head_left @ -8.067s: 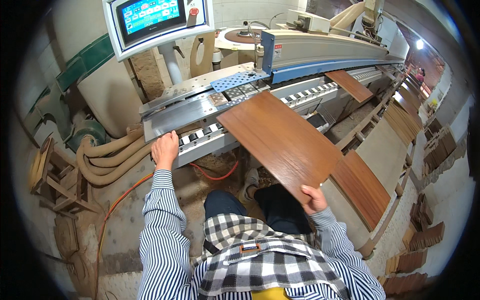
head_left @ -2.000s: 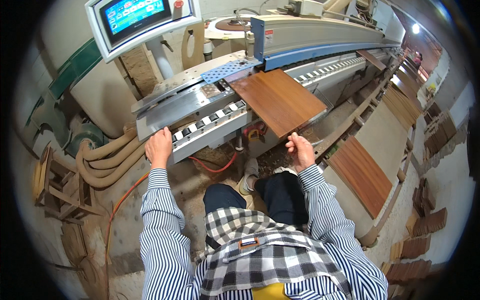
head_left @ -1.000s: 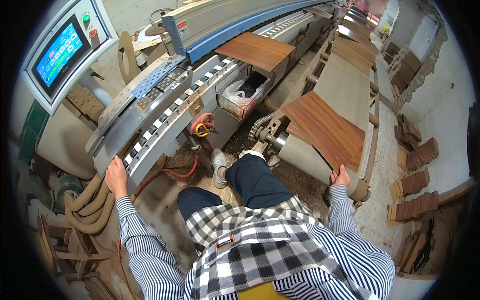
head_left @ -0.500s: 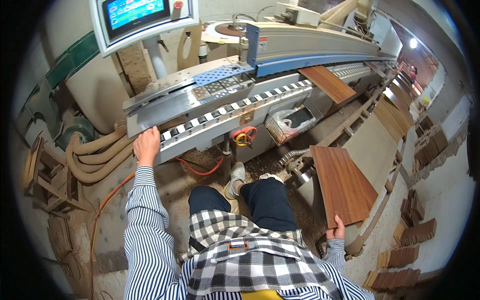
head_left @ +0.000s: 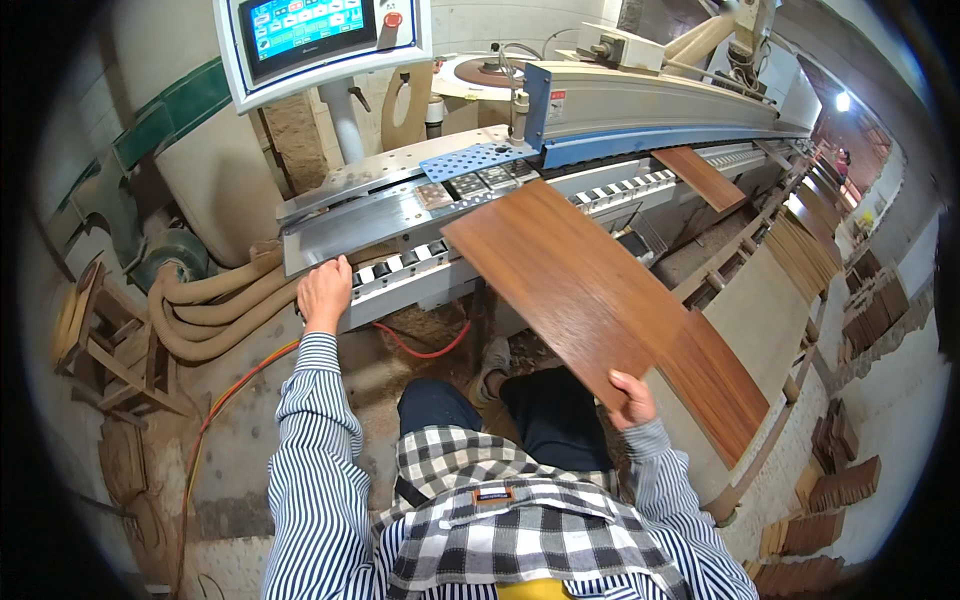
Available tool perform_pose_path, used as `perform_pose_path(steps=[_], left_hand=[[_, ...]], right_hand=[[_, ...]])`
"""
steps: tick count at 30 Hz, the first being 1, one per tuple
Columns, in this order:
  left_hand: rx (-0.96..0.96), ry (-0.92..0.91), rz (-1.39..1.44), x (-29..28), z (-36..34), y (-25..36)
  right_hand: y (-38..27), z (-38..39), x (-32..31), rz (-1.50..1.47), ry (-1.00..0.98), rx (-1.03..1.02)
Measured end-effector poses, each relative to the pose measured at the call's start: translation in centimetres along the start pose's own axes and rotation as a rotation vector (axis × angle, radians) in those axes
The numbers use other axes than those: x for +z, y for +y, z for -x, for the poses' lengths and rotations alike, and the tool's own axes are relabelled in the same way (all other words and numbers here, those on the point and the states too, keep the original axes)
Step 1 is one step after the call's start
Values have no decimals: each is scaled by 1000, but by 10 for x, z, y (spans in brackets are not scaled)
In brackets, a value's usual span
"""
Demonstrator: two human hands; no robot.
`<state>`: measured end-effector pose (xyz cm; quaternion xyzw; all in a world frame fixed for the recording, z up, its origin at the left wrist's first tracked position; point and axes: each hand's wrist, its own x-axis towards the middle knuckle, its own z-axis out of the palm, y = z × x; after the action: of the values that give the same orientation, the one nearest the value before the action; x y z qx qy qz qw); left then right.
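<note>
My right hand [head_left: 634, 399] is closed on the near corner of a wood-grain panel [head_left: 550, 285], with the thumb on its upper face. Held at a slant, this brown board stretches over the front of the long machine and hides part of the roller track [head_left: 400, 265]. My left hand [head_left: 326, 294] curls over the near left end of the machine's rail, beside the metal feed table [head_left: 345, 235]; its fingertips are partly hidden. Another wood-grain panel [head_left: 715, 385] lies to the right, partly beneath the held one. Farther along the machine, a third panel [head_left: 698, 178] sticks out from under the blue-edged beam [head_left: 660, 145].
A control screen [head_left: 310, 30] stands at the upper left. Thick hoses [head_left: 215, 300], a wooden stool [head_left: 115, 345] and an orange cable [head_left: 225, 400] are on the left. Stacked boards [head_left: 800, 250] lie on the conveyor at right, with more piles [head_left: 840, 490] on the floor.
My right hand has lifted a panel from the right-hand stack and swung it left toward the machine. The panel in the machine has moved farther away. My left hand stays on the rail end.
</note>
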<state>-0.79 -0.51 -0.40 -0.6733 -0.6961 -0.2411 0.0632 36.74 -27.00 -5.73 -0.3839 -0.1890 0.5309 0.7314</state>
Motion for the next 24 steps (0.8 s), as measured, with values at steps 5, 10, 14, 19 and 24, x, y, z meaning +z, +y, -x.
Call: perform_pose_path(steps=[5,10,14,19,24], left_hand=[[8,-10,35,2,-1,6],[-5,-4,31,2,0,-2],[2,5,36,3,-1,2],[-7,-4,26,4,-2,2],[-7,-17,27,1,-1,2]], right_hand=[[46,-39,55,-19,-278,211],[61,-48,118,6,-577,536],[80,-55,137,177,-644,528],[98,-62,142,356,-646,359],[96,-51,146,358,-631,351]])
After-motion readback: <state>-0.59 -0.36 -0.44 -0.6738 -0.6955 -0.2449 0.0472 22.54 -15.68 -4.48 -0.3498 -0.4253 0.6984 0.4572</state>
